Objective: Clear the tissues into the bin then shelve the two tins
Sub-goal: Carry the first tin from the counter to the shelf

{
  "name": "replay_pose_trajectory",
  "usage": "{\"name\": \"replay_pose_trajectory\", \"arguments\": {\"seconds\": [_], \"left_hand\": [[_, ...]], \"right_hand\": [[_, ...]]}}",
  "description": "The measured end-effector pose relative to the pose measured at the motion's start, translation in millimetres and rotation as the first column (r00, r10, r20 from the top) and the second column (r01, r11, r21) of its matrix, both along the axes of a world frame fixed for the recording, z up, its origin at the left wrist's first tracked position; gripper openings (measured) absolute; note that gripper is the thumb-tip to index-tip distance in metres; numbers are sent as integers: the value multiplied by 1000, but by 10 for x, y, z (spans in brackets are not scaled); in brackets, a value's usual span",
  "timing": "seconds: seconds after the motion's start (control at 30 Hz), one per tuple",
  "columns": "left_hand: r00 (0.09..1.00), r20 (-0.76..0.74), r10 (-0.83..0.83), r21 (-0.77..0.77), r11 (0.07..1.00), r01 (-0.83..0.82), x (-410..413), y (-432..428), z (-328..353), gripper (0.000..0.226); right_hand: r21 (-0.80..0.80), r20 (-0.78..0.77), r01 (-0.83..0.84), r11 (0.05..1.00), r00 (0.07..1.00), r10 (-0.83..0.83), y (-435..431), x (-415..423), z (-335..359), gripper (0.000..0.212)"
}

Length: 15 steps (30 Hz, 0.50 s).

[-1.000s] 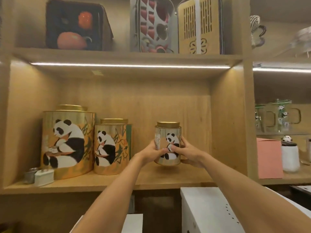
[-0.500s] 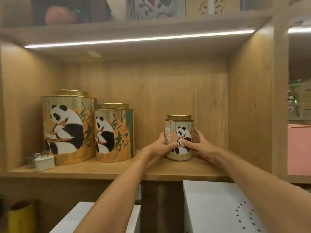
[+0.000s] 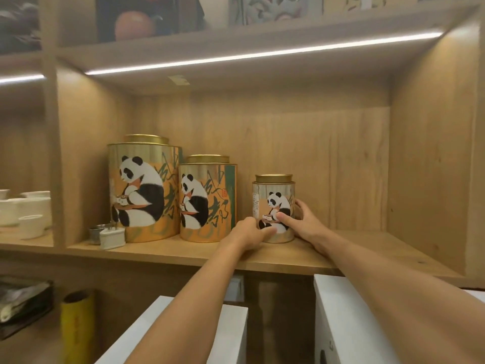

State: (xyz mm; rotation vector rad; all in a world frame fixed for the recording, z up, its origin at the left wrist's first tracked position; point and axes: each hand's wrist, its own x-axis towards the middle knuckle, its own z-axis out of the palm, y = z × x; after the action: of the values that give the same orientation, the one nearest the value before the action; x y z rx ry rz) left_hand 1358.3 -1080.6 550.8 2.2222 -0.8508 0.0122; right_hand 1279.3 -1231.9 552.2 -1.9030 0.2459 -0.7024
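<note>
Small tin (image 3: 273,208) upright on shelf (image 3: 288,254); left hand (image 3: 249,232) and right hand (image 3: 305,223) grips pinching it

Colours and patterns of the tins and their surroundings
Small tin (image 3: 273,206), medium tin (image 3: 208,199) and large tin (image 3: 143,189): gold lids, orange-and-gold walls printed with a black-and-white panda and dark brush strokes, the medium one with a green band; shelf (image 3: 288,256) pale wood grain; cups (image 3: 31,211) white; roll (image 3: 77,329) yellow; boxes (image 3: 349,324) white
</note>
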Motion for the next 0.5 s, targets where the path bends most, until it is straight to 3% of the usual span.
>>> {"name": "replay_pose_trajectory", "arguments": {"seconds": [0.27, 0.5], "left_hand": [[875, 378, 302, -91, 953, -290, -80, 118, -240, 31], [875, 348, 336, -159, 941, -298, -35, 113, -283, 30]], "right_hand": [[-24, 21, -40, 999, 999, 41, 224, 240, -44, 92], [-58, -6, -24, 998, 1000, 23, 246, 251, -62, 94]]}}
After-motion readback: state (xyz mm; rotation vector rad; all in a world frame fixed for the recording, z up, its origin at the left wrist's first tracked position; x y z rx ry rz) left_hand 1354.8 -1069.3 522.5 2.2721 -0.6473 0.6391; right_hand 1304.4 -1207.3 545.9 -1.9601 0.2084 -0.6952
